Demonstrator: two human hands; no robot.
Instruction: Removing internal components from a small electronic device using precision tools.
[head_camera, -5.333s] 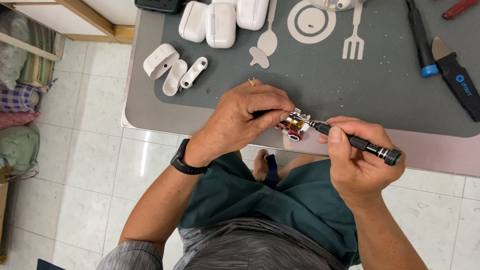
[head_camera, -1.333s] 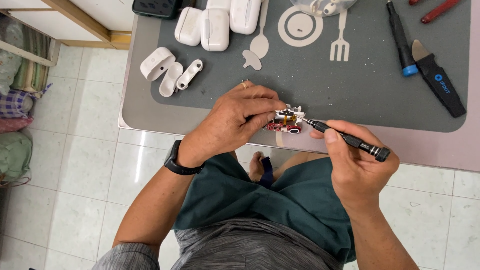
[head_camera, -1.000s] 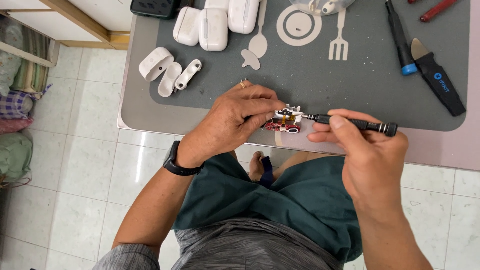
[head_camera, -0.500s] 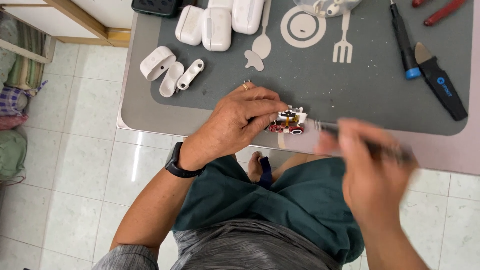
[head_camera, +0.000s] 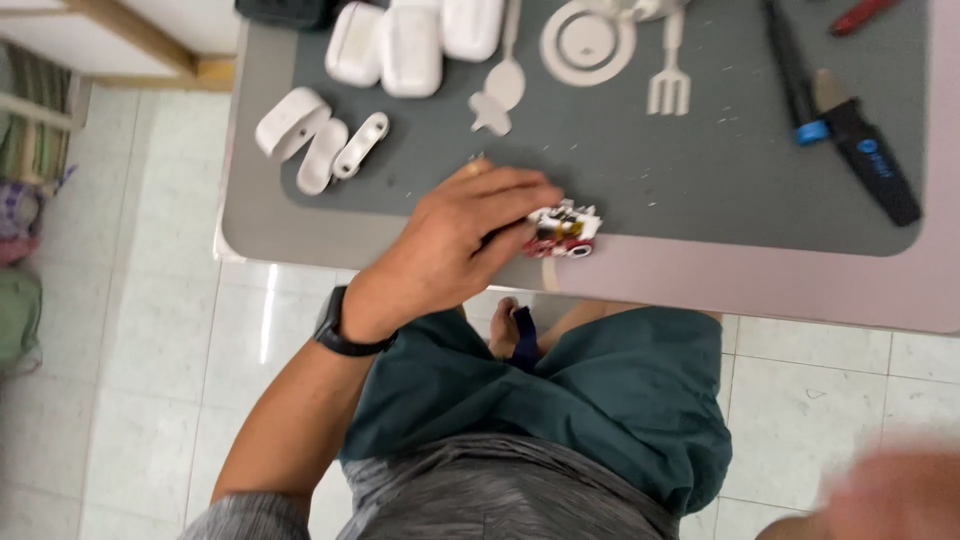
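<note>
Item one, the small gadget (head_camera: 562, 230): a little block of white, red and yellow parts, with round red-and-white pieces along its near edge and pale prongs on its far edge. I see it at the near edge of the grey mat (head_camera: 700, 170), where the mat meets the pale table (head_camera: 760, 290) border, roughly at the middle of the table's near side.

Item two, my left hand (head_camera: 455, 250): it lies palm down on the mat's near edge, fingers closed on the gadget's left end, pinching it against the surface. A black watch (head_camera: 335, 328) sits on the wrist.

Item three, my right hand (head_camera: 885, 495): a blur at the near right corner, well apart from the table. I cannot tell whether it is open or closed, or whether it holds anything.

Other stock on the mat: white cases (head_camera: 410, 45) at the far edge; three white shell pieces (head_camera: 315, 145) at the far left; a white spoon shape (head_camera: 500, 85), a round plate shape (head_camera: 585, 40) and a fork shape (head_camera: 670, 75); a black screwdriver with a blue band (head_camera: 795, 75) and a black knife (head_camera: 865, 160) at the far right.
</note>
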